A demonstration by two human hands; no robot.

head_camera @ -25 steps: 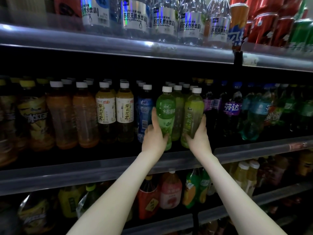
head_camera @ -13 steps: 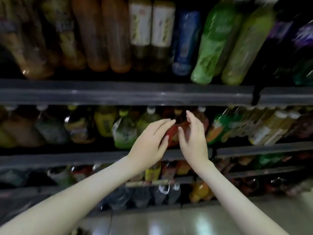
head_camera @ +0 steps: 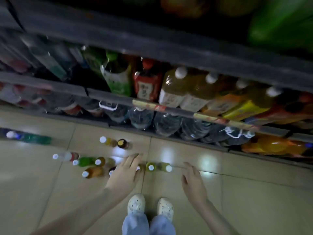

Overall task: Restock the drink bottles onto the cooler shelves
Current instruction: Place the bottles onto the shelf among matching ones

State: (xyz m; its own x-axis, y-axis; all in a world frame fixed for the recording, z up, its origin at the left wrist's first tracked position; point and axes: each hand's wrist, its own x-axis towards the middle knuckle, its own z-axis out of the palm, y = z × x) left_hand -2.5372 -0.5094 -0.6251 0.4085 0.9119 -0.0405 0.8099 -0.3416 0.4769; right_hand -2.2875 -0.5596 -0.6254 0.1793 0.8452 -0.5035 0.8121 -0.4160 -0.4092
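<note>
Both empty and slack-fingered, left hand (head_camera: 125,170) hangs over the standing bottles (head_camera: 84,161), right hand (head_camera: 193,181) over tile (head_camera: 254,192) beside them.

No readable text, brand or number anywhere. Dark marks on red label (head_camera: 146,88), too blurred to read. Same with green label (head_camera: 118,82), white labels (head_camera: 171,99) and yellow label (head_camera: 243,110). Price strip (head_camera: 149,106) on shelf (head_camera: 50,83) edge: only coloured smears. Floor bottles (head_camera: 88,161): too small and blurred for any lettering.
</note>
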